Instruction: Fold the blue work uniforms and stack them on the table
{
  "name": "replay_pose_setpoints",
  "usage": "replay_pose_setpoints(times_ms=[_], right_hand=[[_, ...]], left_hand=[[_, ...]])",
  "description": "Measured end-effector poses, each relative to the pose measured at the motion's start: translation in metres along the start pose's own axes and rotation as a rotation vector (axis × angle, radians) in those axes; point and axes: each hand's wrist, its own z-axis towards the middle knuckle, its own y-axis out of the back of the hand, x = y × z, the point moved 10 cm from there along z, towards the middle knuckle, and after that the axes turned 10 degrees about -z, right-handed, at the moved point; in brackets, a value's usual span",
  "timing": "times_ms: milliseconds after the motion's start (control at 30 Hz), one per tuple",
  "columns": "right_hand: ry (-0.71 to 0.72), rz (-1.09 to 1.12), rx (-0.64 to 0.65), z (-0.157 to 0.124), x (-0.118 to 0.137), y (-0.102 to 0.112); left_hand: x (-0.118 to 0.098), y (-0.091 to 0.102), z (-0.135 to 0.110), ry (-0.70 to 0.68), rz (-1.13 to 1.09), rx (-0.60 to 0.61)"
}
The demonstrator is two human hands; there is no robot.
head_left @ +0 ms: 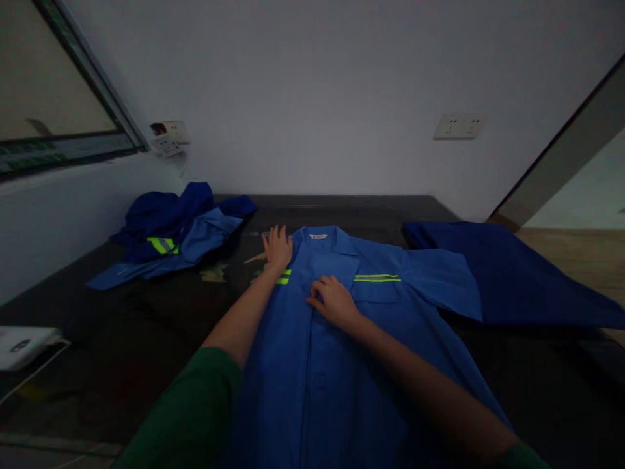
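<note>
A blue work shirt [342,365] with neon-yellow stripes across the chest lies flat, front up, on a dark table [146,339], collar pointing away from me. My left hand [277,247] rests flat on its left shoulder, fingers stretched out and spread. My right hand [334,301] presses on the chest near the button placket, fingers bent and lying on the cloth; it holds nothing. The shirt's right sleeve [439,280] spreads out to the right.
A crumpled pile of blue garments [176,238] with a yellow stripe sits at the back left. A darker blue garment [512,277] lies spread at the right. A white device [24,345] rests at the table's left edge. Wall sockets [458,126] sit behind.
</note>
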Motion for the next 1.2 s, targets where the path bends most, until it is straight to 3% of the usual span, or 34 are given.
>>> replay_pose_setpoints(times_ms=[67,133,233,333,433,767,1000,1200], right_hand=[[0.002,0.057,-0.070,-0.005,0.003,0.012],[0.073,0.076,-0.122,-0.012,0.017,0.017],[0.242,0.007,-0.104,-0.026,0.044,0.001],[0.284,-0.073,-0.040,-0.035,0.052,-0.023],[0.289,-0.088,0.004,-0.037,0.049,-0.034],[0.326,-0.065,0.019,-0.026,0.036,-0.032],[0.320,-0.087,0.028,-0.026,0.036,-0.034],[0.317,-0.072,0.012,-0.027,0.037,-0.032]], left_hand=[[-0.013,0.009,-0.007,-0.116,-0.043,0.023],[-0.022,0.003,-0.019,-0.198,-0.069,0.149],[-0.021,-0.021,-0.042,-0.218,-0.042,0.374],[-0.011,-0.037,-0.057,-0.168,0.003,0.460],[-0.004,-0.041,-0.059,-0.098,0.048,0.451],[-0.001,-0.039,-0.046,0.034,0.096,0.472],[-0.004,-0.039,-0.046,-0.004,0.118,0.463],[-0.014,-0.021,-0.046,-0.071,0.067,0.313]])
